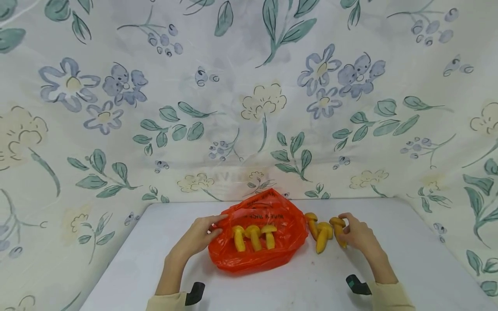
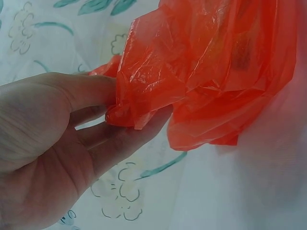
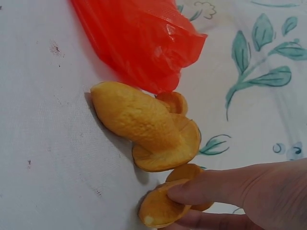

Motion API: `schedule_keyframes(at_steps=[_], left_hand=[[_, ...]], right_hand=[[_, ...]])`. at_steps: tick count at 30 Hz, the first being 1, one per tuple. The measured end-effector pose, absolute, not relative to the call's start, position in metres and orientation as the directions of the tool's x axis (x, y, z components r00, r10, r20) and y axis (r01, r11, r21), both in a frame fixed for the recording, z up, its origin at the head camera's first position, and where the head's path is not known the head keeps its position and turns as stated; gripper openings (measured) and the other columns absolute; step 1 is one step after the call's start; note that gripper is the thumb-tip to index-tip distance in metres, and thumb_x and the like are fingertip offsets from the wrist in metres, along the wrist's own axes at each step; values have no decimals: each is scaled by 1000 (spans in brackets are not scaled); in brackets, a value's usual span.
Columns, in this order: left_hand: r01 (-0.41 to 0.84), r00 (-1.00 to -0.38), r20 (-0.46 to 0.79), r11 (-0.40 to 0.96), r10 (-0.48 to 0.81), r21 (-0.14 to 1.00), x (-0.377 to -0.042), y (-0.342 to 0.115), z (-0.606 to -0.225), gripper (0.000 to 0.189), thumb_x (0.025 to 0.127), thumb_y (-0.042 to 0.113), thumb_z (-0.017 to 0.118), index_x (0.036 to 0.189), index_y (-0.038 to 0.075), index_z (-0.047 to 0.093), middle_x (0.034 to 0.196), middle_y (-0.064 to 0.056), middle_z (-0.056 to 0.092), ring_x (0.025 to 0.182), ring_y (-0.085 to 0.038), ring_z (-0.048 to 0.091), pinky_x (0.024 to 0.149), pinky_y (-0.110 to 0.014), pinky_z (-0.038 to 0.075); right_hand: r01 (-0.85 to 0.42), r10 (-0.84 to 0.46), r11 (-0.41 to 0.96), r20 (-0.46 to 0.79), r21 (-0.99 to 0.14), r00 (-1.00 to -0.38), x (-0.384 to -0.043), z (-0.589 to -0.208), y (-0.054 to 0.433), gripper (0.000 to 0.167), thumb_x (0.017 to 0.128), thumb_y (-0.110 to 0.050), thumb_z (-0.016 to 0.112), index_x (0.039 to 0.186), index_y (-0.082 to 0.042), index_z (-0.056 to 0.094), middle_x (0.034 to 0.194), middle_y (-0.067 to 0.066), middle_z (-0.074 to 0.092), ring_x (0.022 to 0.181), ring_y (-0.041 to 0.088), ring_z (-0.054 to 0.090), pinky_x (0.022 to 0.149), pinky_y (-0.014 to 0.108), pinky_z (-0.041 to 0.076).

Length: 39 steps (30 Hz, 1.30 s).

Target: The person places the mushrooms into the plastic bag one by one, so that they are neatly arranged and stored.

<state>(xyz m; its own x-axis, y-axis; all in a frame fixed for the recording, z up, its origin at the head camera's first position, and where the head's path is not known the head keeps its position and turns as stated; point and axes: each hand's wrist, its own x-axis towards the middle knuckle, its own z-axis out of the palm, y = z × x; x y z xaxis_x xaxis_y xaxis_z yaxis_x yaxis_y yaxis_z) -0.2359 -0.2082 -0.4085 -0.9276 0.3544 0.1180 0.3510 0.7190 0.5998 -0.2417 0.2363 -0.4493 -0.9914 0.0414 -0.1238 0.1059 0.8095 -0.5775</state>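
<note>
A red plastic bag [image 1: 249,261] lies with its mouth spread wide, dark printing on its inner back wall. Three yellow mushrooms [image 1: 254,238] sit side by side in it. At the bag's left edge, my left hand [image 1: 196,236] pinches the thin plastic [image 2: 153,67] between thumb and fingers. Right of the bag, my right hand [image 1: 359,233] grips a yellow mushroom [image 3: 160,206], thumb on its stem. Two more mushrooms lie between that hand and the bag: a thick-stemmed one [image 3: 132,112] and another [image 1: 311,222] against the bag's right edge.
Everything rests on a white table [image 1: 303,285] with a few small dark specks. Behind it and along its sides hangs a floral cloth [image 1: 233,108]. Each sleeve has a black strap end sticking out, on the left [image 1: 196,293] and right [image 1: 358,285].
</note>
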Motion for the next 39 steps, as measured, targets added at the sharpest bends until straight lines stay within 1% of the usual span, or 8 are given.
schedule_keyframes(at_steps=[4, 10, 17, 23, 27, 32, 39], left_hand=[[340, -930, 107, 712, 351, 615, -236, -208, -407, 44, 91, -2, 63, 134, 5, 60, 119, -12, 69, 88, -17, 62, 72, -22, 59], [343, -928, 104, 712, 357, 613, -237, -209, -408, 44, 90, -2, 64, 134, 5, 60, 119, -12, 69, 89, -18, 63, 73, -22, 59], [340, -932, 117, 714, 344, 612, -237, -210, -408, 44, 89, -2, 65, 133, 5, 61, 118, -12, 69, 86, -15, 62, 71, -21, 59], [330, -934, 104, 719, 341, 611, -237, -210, -409, 45, 90, -2, 65, 134, 6, 60, 120, -12, 69, 89, -17, 62, 74, -22, 59], [339, -933, 115, 720, 342, 606, -238, -210, -409, 44, 89, -2, 65, 133, 6, 61, 120, -13, 69, 89, -17, 63, 74, -23, 59], [337, -933, 114, 721, 341, 605, -237, -211, -409, 45, 90, 0, 65, 134, 6, 60, 118, -13, 69, 86, -17, 62, 72, -21, 59], [340, -931, 110, 716, 348, 609, -237, -210, -409, 45, 90, 0, 65, 135, 6, 59, 118, -13, 69, 85, -17, 61, 71, -20, 58]], right_hand=[[104, 42, 811, -120, -576, -992, -240, -448, 237, 59, 87, -10, 68, 139, -1, 42, 99, 18, 65, 74, 23, 57, 65, 32, 54], [86, 32, 809, -102, -582, -994, -239, -442, 238, 60, 86, -10, 69, 138, 0, 42, 100, 20, 65, 74, 23, 58, 65, 33, 55], [41, 9, 815, -58, -578, -998, -235, -432, 243, 60, 86, -12, 70, 138, 0, 42, 101, 21, 66, 74, 22, 59, 65, 34, 55], [14, 1, 822, -22, -569, -1000, -233, -425, 243, 60, 87, -13, 71, 138, -2, 42, 103, 22, 66, 74, 22, 60, 65, 34, 55], [16, 4, 815, -22, -580, -1000, -233, -421, 241, 62, 87, -14, 71, 140, -3, 41, 104, 23, 66, 73, 21, 60, 64, 34, 56], [29, 17, 815, -26, -579, -1000, -230, -415, 239, 62, 87, -14, 71, 140, -3, 41, 105, 23, 66, 71, 20, 60, 63, 32, 55], [38, 29, 819, -24, -572, -999, -227, -409, 238, 63, 87, -14, 72, 141, -4, 40, 106, 23, 66, 73, 21, 61, 64, 33, 56]])
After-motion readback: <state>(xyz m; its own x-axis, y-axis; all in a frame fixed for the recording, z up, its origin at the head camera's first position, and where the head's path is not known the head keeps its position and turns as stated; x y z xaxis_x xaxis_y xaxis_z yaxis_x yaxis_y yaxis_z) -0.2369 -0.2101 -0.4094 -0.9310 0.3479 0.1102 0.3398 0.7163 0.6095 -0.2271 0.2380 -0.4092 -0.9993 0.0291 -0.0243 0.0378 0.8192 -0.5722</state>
